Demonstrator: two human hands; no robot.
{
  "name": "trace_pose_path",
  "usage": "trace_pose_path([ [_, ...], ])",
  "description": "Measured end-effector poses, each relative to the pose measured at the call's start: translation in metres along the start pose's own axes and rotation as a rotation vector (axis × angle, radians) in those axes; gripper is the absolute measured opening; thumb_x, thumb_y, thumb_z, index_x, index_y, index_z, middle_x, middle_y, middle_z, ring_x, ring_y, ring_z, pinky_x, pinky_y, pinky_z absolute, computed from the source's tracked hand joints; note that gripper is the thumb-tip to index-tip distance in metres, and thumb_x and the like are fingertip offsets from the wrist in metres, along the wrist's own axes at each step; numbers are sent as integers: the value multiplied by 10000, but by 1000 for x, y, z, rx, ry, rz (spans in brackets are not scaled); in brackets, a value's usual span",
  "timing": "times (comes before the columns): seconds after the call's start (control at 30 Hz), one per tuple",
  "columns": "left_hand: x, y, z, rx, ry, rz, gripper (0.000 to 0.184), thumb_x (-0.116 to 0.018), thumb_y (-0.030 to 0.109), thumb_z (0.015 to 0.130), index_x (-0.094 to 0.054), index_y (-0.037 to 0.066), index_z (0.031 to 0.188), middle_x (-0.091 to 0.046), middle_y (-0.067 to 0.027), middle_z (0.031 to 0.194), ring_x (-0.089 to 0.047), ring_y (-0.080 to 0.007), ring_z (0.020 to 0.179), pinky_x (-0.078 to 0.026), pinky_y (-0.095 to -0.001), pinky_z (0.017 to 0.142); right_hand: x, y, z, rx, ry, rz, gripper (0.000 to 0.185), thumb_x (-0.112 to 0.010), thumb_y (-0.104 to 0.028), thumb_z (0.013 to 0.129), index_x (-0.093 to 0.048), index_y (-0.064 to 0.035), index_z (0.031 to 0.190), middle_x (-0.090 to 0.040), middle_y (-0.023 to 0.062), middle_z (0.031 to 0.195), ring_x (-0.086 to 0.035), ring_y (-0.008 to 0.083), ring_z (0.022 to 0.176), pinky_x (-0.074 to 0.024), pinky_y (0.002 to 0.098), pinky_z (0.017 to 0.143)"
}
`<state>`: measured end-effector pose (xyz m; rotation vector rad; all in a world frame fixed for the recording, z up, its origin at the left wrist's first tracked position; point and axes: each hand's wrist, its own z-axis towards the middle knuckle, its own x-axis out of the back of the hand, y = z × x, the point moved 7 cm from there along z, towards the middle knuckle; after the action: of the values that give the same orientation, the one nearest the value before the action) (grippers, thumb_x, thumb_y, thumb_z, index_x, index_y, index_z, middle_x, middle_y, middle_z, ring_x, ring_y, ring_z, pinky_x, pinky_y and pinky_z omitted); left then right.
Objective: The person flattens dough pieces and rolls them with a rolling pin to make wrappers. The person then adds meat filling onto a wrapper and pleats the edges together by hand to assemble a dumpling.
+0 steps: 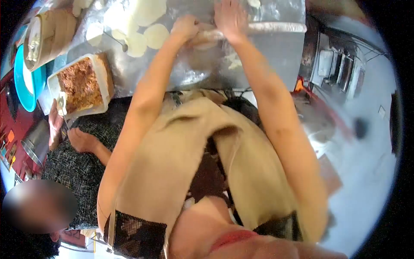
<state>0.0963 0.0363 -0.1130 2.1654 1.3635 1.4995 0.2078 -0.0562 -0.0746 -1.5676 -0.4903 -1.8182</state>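
A long, pale rolling pin (276,27) lies across the metal table (127,71), dusted with white. My left hand (185,28) is bent over the pin's left part, its fingers curled and slightly blurred. Farther right, my right hand (231,19) rests over the pin with its fingers stretched away from me. Flat pale dough rounds (157,36) lie left of my left hand, some overlapping, with larger pale sheets (148,11) behind them. A thin utensil (124,46) lies among the rounds. Under the pin, the surface is blurred.
At left, a co-worker's hands (82,140) are beside a plastic container (108,84) of reddish-brown filling (79,82). Beyond it stand a turquoise basin (19,84) and a round wooden-looking container (56,34). A metal rack (338,69) stands right of the table.
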Motion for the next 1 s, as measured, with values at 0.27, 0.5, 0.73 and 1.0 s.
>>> trace_pose_path([
  [0.27, 6, -16, -41, 46, 235, -98, 294, -599, 281, 769, -680, 18, 872, -652, -188, 837, -627, -331, 781, -481, -386, 729, 7, -7, -50, 277, 90, 39, 160, -512, -225, 765, -601, -108, 829, -551, 75, 790, -532, 275, 806, -389, 486, 684],
  [0.5, 9, -59, -88, 193, 328, -451, 343, -589, 237, 768, -616, -22, 992, -636, -216, 922, -614, -327, 901, -466, -381, 793, 19, 1, -97, 290, -26, 76, 331, -507, -366, 836, -595, -48, 809, -592, 150, 886, -536, 313, 817, -380, 476, 789],
  [0.73, 20, -27, -34, 29, 178, 11, 422, -583, 311, 756, -595, -29, 1005, -622, -240, 942, -581, -377, 924, -446, -419, 815, 16, -22, -31, 217, 48, 22, 236, -562, -337, 802, -580, -102, 786, -509, 82, 750, -515, 249, 780, -360, 431, 814],
  [1.0, 38, 93, -2, -420, 801, 383, 414, -528, 53, 750, -555, 103, 1161, -566, -147, 1085, -477, -355, 1090, -391, -419, 936, 64, 94, -119, 156, 52, 117, 231, -608, -307, 735, -544, -100, 814, -526, 77, 887, -494, 265, 916, -344, 409, 850],
])
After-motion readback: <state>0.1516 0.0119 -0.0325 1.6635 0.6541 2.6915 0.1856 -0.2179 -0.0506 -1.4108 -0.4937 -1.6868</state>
